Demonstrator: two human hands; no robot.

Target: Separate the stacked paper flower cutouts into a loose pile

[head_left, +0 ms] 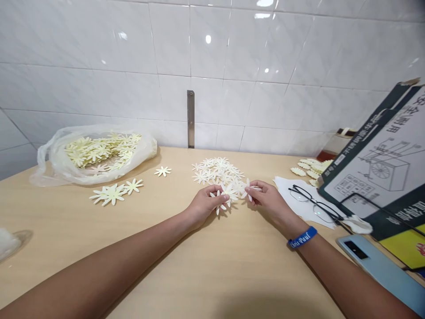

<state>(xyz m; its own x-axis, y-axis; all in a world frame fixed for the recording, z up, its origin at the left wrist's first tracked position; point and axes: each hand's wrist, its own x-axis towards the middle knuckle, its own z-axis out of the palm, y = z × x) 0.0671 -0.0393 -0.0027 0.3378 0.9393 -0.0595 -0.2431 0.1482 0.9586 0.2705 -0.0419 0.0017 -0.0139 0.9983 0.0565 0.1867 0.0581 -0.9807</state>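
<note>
My left hand [206, 204] pinches a pale flower-shaped cutout [218, 201] between thumb and fingers, just in front of a heap of the same cutouts [217, 169]. On the other side, my right hand [264, 197], with a blue wristband [303, 237] on the wrist, grips another white flower cutout [249, 190] by its petals. Between the hands, more flower cutouts overlap, and I cannot tell which of them are held and which lie on the table. The cutouts are thin and flat, with several narrow petals.
At the left lies an open plastic bag [151, 148] of yellowish flower cutouts, with a few loose ones [113, 194] before it. To the right are glasses [312, 201] on white paper [282, 186], scalloped cutouts [308, 168], a leaning box [381, 164] and a light-blue phone [381, 266].
</note>
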